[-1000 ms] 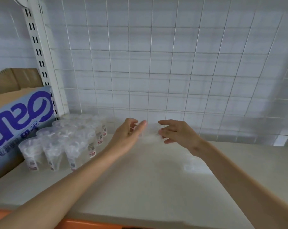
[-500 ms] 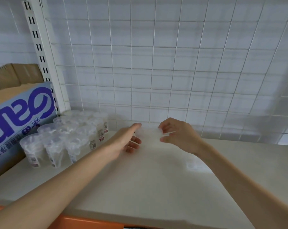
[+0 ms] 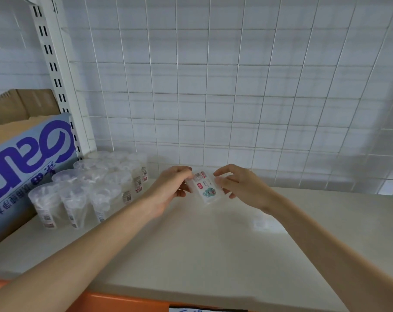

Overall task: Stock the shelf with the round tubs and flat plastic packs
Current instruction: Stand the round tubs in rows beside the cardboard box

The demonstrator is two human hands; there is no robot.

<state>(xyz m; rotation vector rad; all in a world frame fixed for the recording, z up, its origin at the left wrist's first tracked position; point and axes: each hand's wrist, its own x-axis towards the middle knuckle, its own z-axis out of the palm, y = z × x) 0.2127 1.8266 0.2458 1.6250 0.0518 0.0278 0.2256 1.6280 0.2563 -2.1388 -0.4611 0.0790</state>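
A flat clear plastic pack (image 3: 204, 188) with a white label and a small green and red print is held between both hands, just above the cream shelf board (image 3: 191, 251) near the wire grid back. My left hand (image 3: 171, 188) pinches its left end. My right hand (image 3: 238, 184) pinches its right end with thumb and curled fingers. Several round clear tubs (image 3: 89, 188) with barcode stickers stand in rows at the shelf's left, apart from the pack.
A white wire grid (image 3: 213, 97) backs the shelf. A slotted white upright (image 3: 55, 75) stands at left, with a blue-printed cardboard carton (image 3: 26, 158) beside the tubs. An orange strip (image 3: 123, 302) edges the shelf front.
Both hands have drawn slightly toward me and tilted the pack, so its printed label now faces the camera. The left hand's fingers have curled onto the pack's end.
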